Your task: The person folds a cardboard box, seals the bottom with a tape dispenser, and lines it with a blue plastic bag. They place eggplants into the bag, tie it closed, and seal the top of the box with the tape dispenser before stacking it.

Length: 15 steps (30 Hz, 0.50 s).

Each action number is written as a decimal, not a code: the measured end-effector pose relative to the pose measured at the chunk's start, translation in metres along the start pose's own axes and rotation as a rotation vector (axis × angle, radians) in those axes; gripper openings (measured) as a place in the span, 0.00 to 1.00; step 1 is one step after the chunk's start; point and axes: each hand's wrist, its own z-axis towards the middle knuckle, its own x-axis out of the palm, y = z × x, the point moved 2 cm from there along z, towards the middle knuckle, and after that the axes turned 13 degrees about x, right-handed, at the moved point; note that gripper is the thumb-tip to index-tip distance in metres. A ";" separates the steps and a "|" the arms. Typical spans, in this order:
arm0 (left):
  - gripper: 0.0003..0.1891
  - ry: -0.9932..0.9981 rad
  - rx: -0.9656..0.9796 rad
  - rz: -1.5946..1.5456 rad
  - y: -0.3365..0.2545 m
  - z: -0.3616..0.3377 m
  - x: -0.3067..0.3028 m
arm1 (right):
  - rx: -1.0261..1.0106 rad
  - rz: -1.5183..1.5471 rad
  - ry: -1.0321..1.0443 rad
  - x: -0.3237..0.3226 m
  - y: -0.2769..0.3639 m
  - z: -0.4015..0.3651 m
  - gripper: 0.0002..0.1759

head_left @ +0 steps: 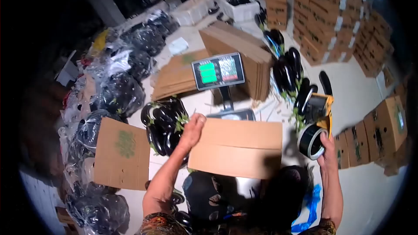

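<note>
A brown cardboard box (235,141) lies in front of me with its closed flaps meeting along a seam. My left hand (194,131) grips the box at its upper left corner, fingers curled over the edge. Off to the right, my right hand (327,150) is closed around a yellow tape dispenser (328,112) carrying a large roll of tape (311,142). The dispenser is held apart from the box. Just beyond the box stands a scale with a lit green display (219,71). A pile of eggplants (163,124) sits beside my left forearm.
Flattened cardboard (237,45) leans behind the scale. An upright cardboard piece (123,153) is at left, near plastic bags of eggplants (124,91). More eggplants (287,72) lie right of the scale. Stacked boxes (326,21) rise at back right; white foam crates (193,11) stand behind.
</note>
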 end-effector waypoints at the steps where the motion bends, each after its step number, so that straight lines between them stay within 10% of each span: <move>1: 0.17 -0.004 0.036 0.003 0.001 0.002 0.000 | 0.014 -0.012 0.094 -0.003 0.002 0.004 0.23; 15: 0.20 -0.025 0.226 0.182 0.044 0.000 0.008 | 0.027 -0.082 0.136 0.066 0.013 -0.013 0.29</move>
